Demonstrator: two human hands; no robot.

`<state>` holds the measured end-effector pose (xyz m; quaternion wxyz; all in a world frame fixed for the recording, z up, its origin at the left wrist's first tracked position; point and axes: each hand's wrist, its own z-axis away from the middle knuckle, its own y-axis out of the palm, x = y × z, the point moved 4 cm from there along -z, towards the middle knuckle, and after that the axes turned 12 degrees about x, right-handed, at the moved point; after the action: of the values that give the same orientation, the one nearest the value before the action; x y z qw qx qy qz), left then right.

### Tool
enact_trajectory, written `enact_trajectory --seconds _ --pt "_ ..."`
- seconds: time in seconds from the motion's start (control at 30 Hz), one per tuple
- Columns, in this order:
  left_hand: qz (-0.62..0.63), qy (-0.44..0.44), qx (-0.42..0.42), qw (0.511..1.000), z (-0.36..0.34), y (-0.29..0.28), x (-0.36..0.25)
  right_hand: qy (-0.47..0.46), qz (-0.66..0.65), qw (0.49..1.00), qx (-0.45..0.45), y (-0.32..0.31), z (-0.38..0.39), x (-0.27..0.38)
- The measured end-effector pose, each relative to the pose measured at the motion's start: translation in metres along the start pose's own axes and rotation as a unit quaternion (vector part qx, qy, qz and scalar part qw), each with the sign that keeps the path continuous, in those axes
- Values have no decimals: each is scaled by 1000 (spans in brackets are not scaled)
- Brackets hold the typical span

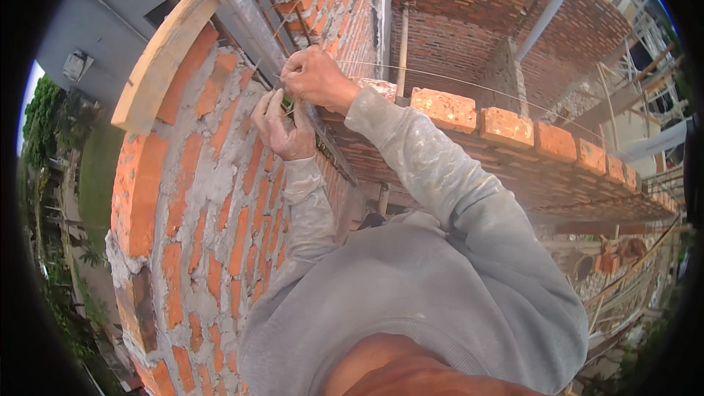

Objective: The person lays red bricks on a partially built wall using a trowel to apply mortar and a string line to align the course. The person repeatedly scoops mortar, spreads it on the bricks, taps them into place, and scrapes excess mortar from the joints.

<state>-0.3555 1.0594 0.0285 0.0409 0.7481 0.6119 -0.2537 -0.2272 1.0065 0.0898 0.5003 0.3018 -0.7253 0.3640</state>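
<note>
My right hand (pixel 319 82) is closed in a pinch beside an upright grey metal post (pixel 253 18). A thin string (pixel 440 77) runs from about this hand to the right, over a row of bricks. Just below and left of it, my left hand (pixel 282 128) has its fingers bent upward and its thumb raised, close to the post's side. Whatever lies between the left fingertips is too small to make out. Both hands and the grey sleeves are smeared with pale dust or mortar.
A mortared brick wall (pixel 209 205) stands at my left, with a curved-looking wooden board (pixel 172 48) along its outer edge. Thin steel bars (pixel 293 4) rise behind the post. On the right, bricks (pixel 506 126) top another wall. Poles and scaffolding (pixel 645 95) stand beyond; ground lies far below left.
</note>
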Motion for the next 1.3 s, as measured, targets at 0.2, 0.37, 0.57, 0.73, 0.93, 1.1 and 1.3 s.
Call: enact_trajectory --seconds 0.2,0.37,0.57,0.73,0.93,1.1,1.3 --pt "106 -97 46 989 -10 -13 14 28 -100 993 54 -2 14 14" --pt "266 -204 93 938 -22 -6 28 33 -19 999 32 -8 16 22" --pt "294 -169 150 929 -28 7 25 4 -19 999 25 -7 21 11" --pt "64 -174 47 982 23 14 24 19 -82 996 25 -1 22 4" --pt "409 -734 -142 523 159 58 47 29 -75 996 23 4 31 0" --pt "356 -718 -160 577 168 51 43 -53 12 998 -35 4 28 1" --pt "487 -318 -30 813 24 22 51 -101 168 979 -51 -10 34 16"
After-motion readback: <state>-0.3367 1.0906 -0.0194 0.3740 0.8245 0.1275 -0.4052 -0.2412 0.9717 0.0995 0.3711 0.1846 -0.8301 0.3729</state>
